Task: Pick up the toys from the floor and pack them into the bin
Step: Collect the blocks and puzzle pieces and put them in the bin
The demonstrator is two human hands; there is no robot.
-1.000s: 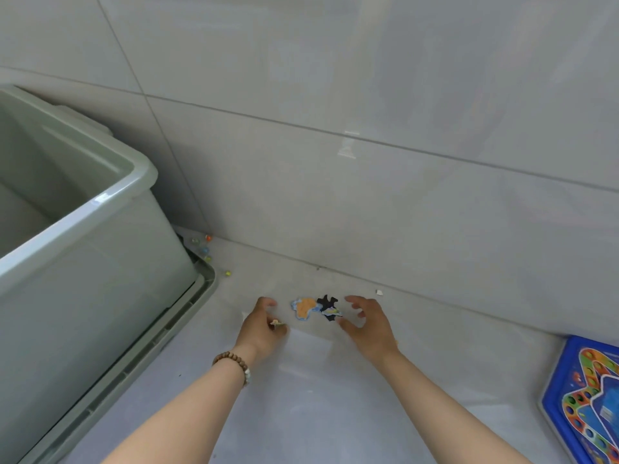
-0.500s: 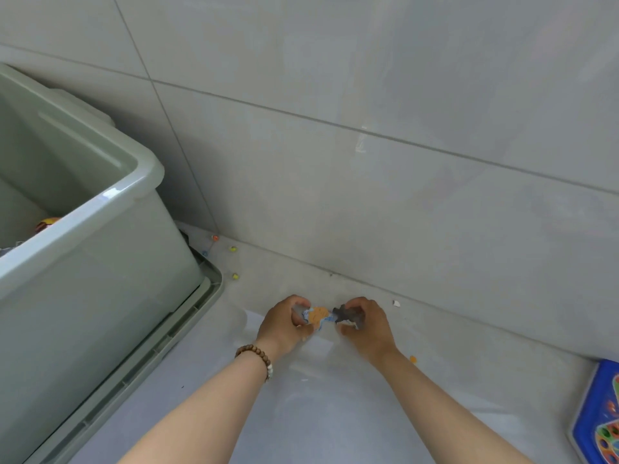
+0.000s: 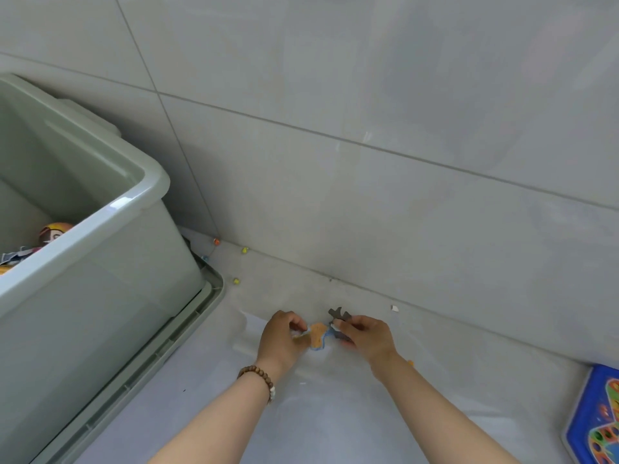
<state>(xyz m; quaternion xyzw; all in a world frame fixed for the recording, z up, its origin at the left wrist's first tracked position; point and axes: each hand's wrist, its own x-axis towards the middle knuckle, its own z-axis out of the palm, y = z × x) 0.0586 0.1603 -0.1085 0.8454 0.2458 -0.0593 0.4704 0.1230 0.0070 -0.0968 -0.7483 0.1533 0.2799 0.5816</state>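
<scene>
The green bin [image 3: 100,219], cut off at the left edge, hides most of the toys [image 3: 55,231] inside behind its rim. Small marbles [image 3: 236,280] lie on the floor by the wall. The left hand [image 3: 281,339] pinches an orange-and-blue flat piece [image 3: 318,331]. The right hand [image 3: 366,338] pinches a dark piece [image 3: 339,314], partly covering it. A blue game board [image 3: 599,420] is cropped at the right edge.

Soft, even light filled the scene, bright without harsh shadows. A pale glare washed over the floor [image 3: 321,406] in the foreground, and a small highlight sat on the rim of the bin [image 3: 118,205]. The wall [image 3: 368,139] showed faint reflections. Its grout lines bowed toward the edges. The left hand [image 3: 281,336], right hand [image 3: 366,336] and toy pieces [image 3: 317,333] looked slightly blurred.
</scene>
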